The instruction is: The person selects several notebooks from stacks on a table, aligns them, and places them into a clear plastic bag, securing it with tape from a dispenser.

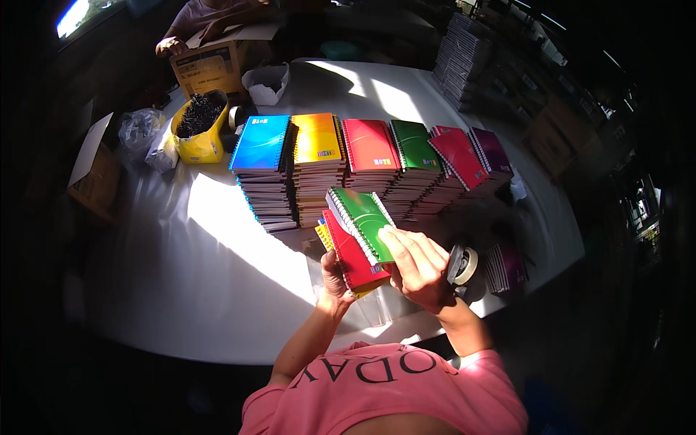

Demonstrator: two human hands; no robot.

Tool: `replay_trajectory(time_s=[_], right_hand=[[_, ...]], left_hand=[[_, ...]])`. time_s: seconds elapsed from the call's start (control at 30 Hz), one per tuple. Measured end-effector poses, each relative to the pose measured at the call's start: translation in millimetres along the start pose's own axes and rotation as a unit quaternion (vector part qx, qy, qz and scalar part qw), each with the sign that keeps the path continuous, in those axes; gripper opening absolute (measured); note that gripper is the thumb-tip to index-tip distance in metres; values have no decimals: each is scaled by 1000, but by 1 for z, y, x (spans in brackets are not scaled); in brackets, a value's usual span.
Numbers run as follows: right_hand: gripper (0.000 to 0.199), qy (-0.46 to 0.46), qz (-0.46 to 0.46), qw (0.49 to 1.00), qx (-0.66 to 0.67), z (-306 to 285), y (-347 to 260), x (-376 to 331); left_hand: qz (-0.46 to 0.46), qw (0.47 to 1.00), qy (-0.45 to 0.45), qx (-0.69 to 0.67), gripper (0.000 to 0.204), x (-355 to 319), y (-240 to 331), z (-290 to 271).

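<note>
- Both hands grip one small fan of notebooks [359,239] above the near edge of the table [181,290]: the right hand [420,268] lies over the green cover with fingers closed down on its lower corner, and the left hand [335,279] cups the bundle from beneath, thumb and fingers wrapped around the red and yellow books. Neither hand is spread open.
- Table: round, white, smooth top, half in hard sunlight and half in shadow. Risk judged: glare may hide the edges of covers.
- Row of notebook stacks [362,167]: blue, orange, red, green, red and purple, glossy card covers with wire spiral spines, piled high and not quite square. Risk judged: the right-hand piles lean and overlap, so a knock could slide them.
- Held fan: the three covers sit staggered, not aligned. Risk judged: slick covers may slip out of the bundle, and spirals may snag each other.
- Yellow tub [199,130]: soft-sided, full of dark small pieces, too small to identify.
- Tape roll [464,264]: ring-shaped, just beside the right hand near the table edge. Risk judged: it could roll off.
</note>
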State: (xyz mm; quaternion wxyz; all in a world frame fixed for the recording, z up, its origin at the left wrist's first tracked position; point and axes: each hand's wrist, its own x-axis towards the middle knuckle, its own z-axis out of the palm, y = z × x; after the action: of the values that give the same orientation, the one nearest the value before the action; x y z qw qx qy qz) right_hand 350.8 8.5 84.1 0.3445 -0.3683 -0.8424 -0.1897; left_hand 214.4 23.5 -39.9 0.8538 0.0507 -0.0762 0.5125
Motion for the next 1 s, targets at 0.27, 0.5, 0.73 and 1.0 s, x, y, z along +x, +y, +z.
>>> replay_trajectory(time_s=[0.27,0.5,0.73,1.0], right_hand=[[46,118,55,989,-70,-48,8,54],[42,32,31,999,-28,4,-9,7],[83,-413,56,884,212,-19,16,-4],[97,-298,277,909,-88,-3,228,-57]], left_hand=[[53,995,85,-17,79,4,-21,-9],[132,991,-2,35,108,4,-20,13],[18,1000,16,-10,85,-16,1,6],[-52,997,-50,-33,92,-5,8,13]])
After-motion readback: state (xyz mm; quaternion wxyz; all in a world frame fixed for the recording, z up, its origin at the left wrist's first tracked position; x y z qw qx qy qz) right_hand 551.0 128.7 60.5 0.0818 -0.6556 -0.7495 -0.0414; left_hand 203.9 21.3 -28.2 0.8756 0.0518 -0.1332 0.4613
